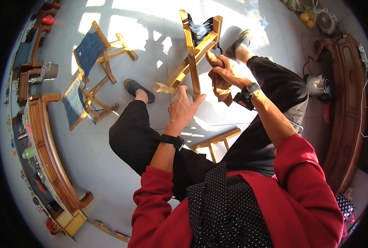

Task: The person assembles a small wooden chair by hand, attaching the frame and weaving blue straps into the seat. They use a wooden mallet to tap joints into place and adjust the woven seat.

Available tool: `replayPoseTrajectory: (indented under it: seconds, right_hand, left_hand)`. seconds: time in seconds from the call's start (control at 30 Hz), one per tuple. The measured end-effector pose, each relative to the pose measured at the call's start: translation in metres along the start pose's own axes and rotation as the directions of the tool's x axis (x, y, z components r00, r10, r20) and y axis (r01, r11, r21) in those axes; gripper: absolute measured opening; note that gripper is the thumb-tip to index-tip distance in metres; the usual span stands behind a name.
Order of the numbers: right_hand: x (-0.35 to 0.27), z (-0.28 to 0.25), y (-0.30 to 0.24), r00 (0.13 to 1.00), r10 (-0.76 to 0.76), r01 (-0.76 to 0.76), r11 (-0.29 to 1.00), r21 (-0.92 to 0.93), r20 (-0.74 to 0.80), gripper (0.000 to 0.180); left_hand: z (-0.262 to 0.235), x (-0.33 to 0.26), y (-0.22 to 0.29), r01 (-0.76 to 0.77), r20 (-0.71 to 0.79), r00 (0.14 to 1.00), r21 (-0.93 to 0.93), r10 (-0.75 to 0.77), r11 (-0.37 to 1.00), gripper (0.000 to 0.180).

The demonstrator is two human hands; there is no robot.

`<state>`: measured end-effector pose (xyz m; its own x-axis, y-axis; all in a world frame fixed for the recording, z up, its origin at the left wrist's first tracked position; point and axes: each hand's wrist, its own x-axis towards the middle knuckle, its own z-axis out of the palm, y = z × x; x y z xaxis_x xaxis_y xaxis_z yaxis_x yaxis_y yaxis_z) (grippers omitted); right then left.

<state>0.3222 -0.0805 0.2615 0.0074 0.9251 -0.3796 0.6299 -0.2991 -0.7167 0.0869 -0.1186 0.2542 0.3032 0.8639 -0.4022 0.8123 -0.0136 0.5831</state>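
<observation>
A wooden folding stool (193, 66) with a dark blue fabric seat stands tilted between my feet, its crossed legs toward me. My left hand (180, 109) is at the near end of one leg, thumb and fingers around it. In my right hand (232, 73) is a bunched brown cloth (221, 89), held close to the stool's right side. Part of the cloth hangs below the fingers. Both wrists wear dark bands.
Two similar stools with blue seats, one farther (92, 47) and one nearer (74, 103), stand to the left. A wooden frame (217, 140) lies between my legs. Wooden cabinets line the left (47, 140) and right (343, 107); a kettle (317, 86) sits beside the right one.
</observation>
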Motion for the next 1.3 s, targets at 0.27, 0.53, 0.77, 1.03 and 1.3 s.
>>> replayPoseTrajectory:
  seconds: [0.27, 0.53, 0.77, 1.03, 1.3]
  right_hand:
    - [-0.026, 0.034, -0.097, 0.893, -0.423, 0.101, 0.521, 0.847, 0.154, 0.070]
    - [-0.062, 0.084, -0.004, 0.802, 0.551, -0.560, 0.560, 0.611, 0.231, 0.073]
    - [-0.044, 0.142, 0.026, 0.759, 0.244, -0.565, -0.216, 0.796, 0.604, 0.049]
    - [-0.035, 0.081, 0.055, 0.730, 0.322, -0.609, -0.095, 0.788, 0.603, 0.044]
    - [-0.053, -0.015, 0.085, 0.803, 0.574, -0.360, 0.257, 0.897, 0.158, 0.052]
  left_hand:
    - [-0.037, 0.019, 0.001, -0.222, -0.207, 0.975, -0.870, 0.083, 0.440, 0.069]
    - [-0.060, 0.007, -0.067, -0.033, -0.251, 0.947, -0.694, -0.199, 0.720, 0.051]
    - [-0.029, 0.027, -0.092, -0.065, -0.138, 0.990, -0.650, -0.033, 0.757, 0.061]
    - [-0.015, -0.001, -0.056, -0.222, -0.263, 0.946, -0.098, 0.190, 0.970, 0.042]
    - [0.033, -0.047, 0.000, -0.259, -0.055, 0.963, 0.088, 0.264, 0.962, 0.037]
